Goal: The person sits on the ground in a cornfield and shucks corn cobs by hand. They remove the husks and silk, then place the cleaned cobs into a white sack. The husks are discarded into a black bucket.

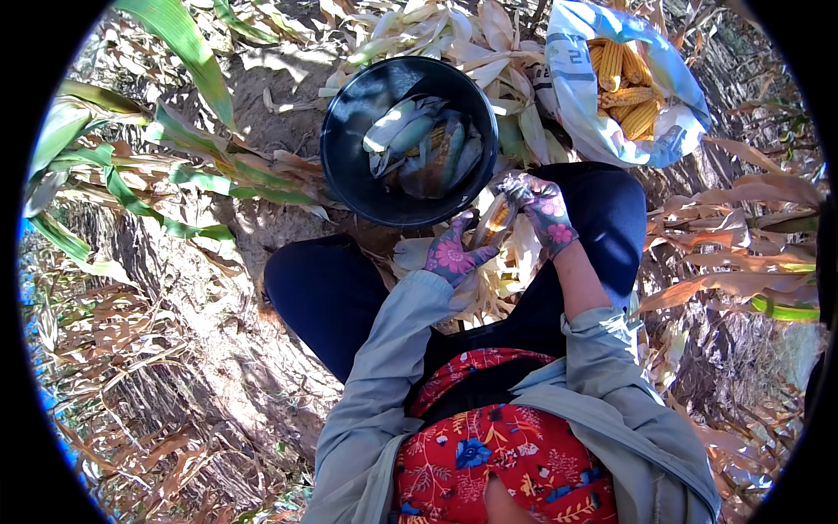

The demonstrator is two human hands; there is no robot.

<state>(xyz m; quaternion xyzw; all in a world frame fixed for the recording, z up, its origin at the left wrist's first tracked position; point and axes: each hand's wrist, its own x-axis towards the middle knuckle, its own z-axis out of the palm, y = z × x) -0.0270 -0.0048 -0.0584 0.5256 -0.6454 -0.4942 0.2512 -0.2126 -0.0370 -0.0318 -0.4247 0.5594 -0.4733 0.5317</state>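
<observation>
Between my two hands is an ear of corn (498, 218), its yellow kernels partly bared and pale husk still around its sides. My left hand (455, 254), in a grey glove with pink flowers, holds the ear from its lower left, thumb stretched along it. My right hand (543, 207), gloved alike, is closed at the upper end of the ear, fingers on the husk. Just beyond my hands stands a black bucket (339, 179), with several ears in greenish husks (419, 144) inside it.
At the far right a white and blue sack (572, 105) stands with its mouth wide, holding several husked yellow ears (633, 83). Stripped husks (445, 35) lie behind the bucket and between my legs. Green corn leaves (188, 65) reach in from the left; dry stalks (733, 227) lie at right.
</observation>
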